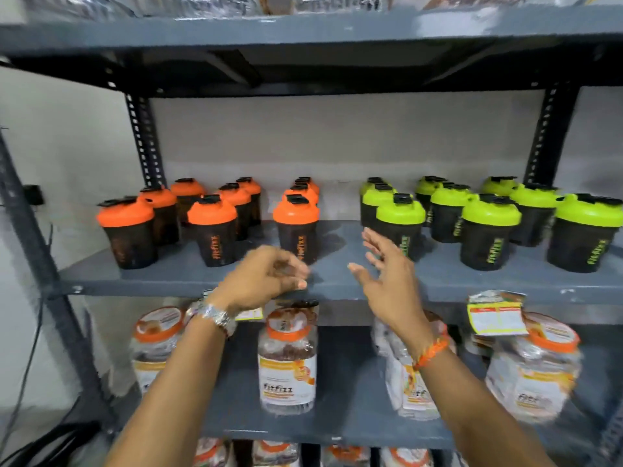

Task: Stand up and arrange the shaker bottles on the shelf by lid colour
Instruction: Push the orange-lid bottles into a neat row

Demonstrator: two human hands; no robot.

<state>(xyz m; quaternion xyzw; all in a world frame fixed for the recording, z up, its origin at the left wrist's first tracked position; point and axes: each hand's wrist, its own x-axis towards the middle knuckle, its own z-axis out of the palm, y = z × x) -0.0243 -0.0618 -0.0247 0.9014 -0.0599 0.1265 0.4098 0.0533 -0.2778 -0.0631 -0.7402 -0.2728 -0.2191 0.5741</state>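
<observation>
On the grey middle shelf (337, 284), several black shaker bottles with orange lids (212, 214) stand upright on the left half. Several black shakers with green lids (490, 214) stand upright on the right half. A bare gap separates the two groups. My left hand (266, 281) hovers at the shelf's front edge below an orange-lidded shaker (296, 227), fingers loosely curled and holding nothing. My right hand (387, 274) is raised in the gap beside a green-lidded shaker (401, 224), fingers spread and empty. Both hands are blurred.
Clear plastic jars with orange rims (288, 355) stand on the shelf below, along with wrapped packets (495, 315). A dark shelf (303, 38) hangs overhead. Slotted metal uprights (143, 143) frame the back. Cables (30, 382) hang at the left.
</observation>
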